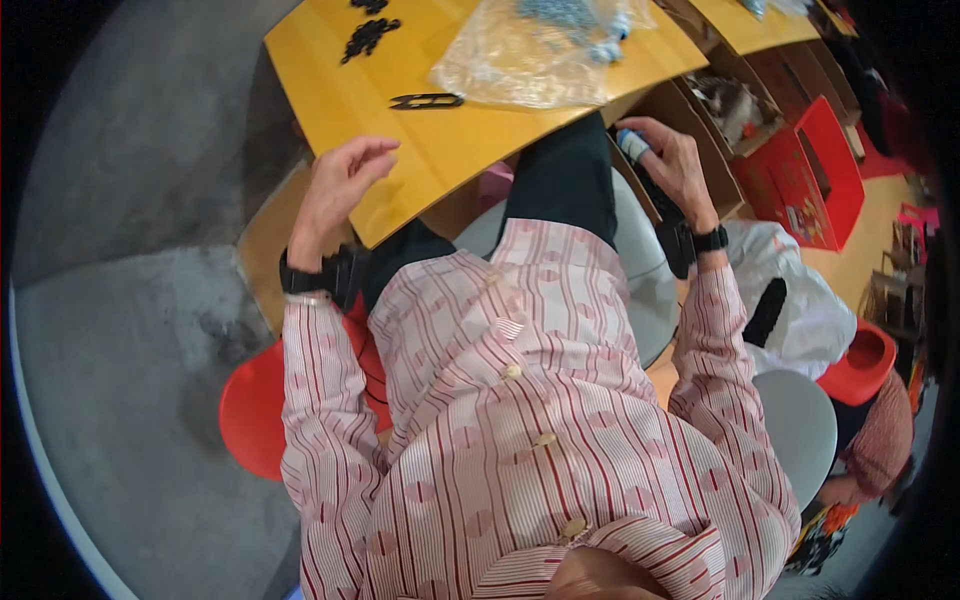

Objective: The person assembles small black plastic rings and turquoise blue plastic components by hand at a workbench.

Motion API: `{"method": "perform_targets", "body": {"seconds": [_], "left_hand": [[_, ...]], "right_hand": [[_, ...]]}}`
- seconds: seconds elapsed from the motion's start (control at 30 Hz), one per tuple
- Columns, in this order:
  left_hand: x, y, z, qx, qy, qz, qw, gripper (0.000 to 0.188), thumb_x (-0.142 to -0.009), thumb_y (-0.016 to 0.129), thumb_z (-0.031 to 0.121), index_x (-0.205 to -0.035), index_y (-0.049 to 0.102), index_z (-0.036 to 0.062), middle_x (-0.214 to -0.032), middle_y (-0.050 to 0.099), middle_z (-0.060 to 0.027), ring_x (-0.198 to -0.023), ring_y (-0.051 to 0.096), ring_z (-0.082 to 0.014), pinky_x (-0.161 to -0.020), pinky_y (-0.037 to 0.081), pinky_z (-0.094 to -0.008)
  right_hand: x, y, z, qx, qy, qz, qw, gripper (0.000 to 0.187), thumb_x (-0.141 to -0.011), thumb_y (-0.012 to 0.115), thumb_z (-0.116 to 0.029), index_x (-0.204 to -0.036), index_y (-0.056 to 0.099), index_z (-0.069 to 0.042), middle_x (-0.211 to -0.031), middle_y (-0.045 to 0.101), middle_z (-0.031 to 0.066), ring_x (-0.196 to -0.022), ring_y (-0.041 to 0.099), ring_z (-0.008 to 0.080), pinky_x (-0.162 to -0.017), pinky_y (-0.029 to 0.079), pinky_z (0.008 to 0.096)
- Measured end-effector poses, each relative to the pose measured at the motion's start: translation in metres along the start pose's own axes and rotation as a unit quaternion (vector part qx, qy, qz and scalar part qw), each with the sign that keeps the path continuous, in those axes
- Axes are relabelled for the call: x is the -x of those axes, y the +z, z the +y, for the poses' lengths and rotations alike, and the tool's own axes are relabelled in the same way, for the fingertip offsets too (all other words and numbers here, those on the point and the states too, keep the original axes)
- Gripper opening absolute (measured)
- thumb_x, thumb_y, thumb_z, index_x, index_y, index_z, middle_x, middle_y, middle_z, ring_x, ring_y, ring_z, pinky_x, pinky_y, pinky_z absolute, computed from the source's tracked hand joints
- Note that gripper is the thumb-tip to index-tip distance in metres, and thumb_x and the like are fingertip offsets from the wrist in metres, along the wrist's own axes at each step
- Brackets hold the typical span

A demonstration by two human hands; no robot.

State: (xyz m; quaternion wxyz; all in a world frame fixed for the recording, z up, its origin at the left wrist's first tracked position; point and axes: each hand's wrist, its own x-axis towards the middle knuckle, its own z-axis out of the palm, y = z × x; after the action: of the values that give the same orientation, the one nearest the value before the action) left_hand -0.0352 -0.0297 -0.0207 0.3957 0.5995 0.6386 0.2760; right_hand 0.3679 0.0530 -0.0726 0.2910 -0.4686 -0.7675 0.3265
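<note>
My left hand (346, 183) hovers by the left edge of the yellow table (440, 165), fingers loosely stretched and holding nothing visible. Out to the right, over open cardboard boxes, is my right hand (678, 170), its index finger bent toward the thumb with a gap between. A small blue-and-white thing (632, 146) covers the end of that thumb, like a wrap. Black thread snips (428, 101) lie on the table, beyond my left hand. Further back are a clear plastic bag (520, 65) with light-blue pieces and a cluster of small black pieces (368, 40).
Cardboard boxes (745, 75) line the table's right side, with a red box (810, 185) beside them. A white plastic bag (790, 290) and a grey stool (795, 425) are at my right. A red seat (255, 410) is at my left. Another person (875, 440) sits far right.
</note>
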Motion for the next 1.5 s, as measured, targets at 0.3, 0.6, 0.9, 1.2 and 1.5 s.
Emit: {"method": "perform_targets", "body": {"seconds": [0.3, 0.6, 0.9, 1.2, 1.5], "left_hand": [[-0.069, -0.033, -0.028, 0.014, -0.045, 0.106, 0.993, 0.026, -0.087, 0.066, 0.025, -0.094, 0.067, -0.0003, -0.079, 0.065, -0.0013, -0.071, 0.059, -0.0075, -0.067, 0.048, -0.0216], [-0.129, -0.036, -0.051, -0.097, -0.020, 0.230, 0.968, 0.024, -0.082, 0.069, 0.028, -0.093, 0.068, 0.0064, -0.082, 0.069, -0.0096, -0.074, 0.067, -0.0197, -0.068, 0.052, -0.0324], [-0.181, -0.026, -0.043, -0.255, 0.000, 0.314, 0.914, 0.031, -0.081, 0.069, 0.031, -0.092, 0.066, 0.0026, -0.084, 0.065, -0.0204, -0.082, 0.063, -0.0375, -0.073, 0.050, -0.0439], [-0.196, -0.032, -0.051, -0.280, 0.017, 0.302, 0.911, 0.031, -0.079, 0.072, 0.034, -0.086, 0.066, 0.0043, -0.079, 0.064, -0.0189, -0.080, 0.061, -0.0365, -0.070, 0.048, -0.0441], [-0.121, -0.014, -0.018, 0.051, -0.001, 0.193, 0.980, 0.025, -0.084, 0.070, 0.021, -0.081, 0.056, 0.0011, -0.071, 0.053, 0.0000, -0.066, 0.047, -0.0080, -0.060, 0.040, -0.0235]], "right_hand": [[0.007, 0.028, -0.038, 0.031, -0.074, -0.102, 0.992, 0.021, -0.082, 0.062, -0.007, -0.103, 0.066, -0.007, -0.088, 0.067, 0.0112, -0.077, 0.065, 0.0258, -0.067, 0.050, 0.0320], [0.017, 0.044, -0.054, -0.022, -0.053, -0.143, 0.988, 0.021, -0.082, 0.063, -0.009, -0.102, 0.066, -0.009, -0.080, 0.064, 0.0108, -0.072, 0.062, 0.0279, -0.065, 0.047, 0.0338], [0.021, 0.048, -0.058, -0.030, 0.005, -0.153, 0.988, 0.029, -0.077, 0.059, -0.003, -0.104, 0.065, -0.008, -0.077, 0.062, 0.0141, -0.073, 0.060, 0.0319, -0.069, 0.048, 0.0395], [0.010, 0.047, -0.062, -0.023, 0.028, -0.188, 0.982, 0.036, -0.072, 0.056, -0.004, -0.107, 0.063, -0.008, -0.077, 0.060, 0.0151, -0.074, 0.059, 0.0330, -0.070, 0.047, 0.0410], [-0.003, 0.035, -0.067, -0.039, 0.028, -0.183, 0.982, 0.021, -0.087, 0.061, -0.015, -0.106, 0.064, -0.008, -0.083, 0.066, 0.0122, -0.078, 0.063, 0.0292, -0.070, 0.048, 0.0371]]}}
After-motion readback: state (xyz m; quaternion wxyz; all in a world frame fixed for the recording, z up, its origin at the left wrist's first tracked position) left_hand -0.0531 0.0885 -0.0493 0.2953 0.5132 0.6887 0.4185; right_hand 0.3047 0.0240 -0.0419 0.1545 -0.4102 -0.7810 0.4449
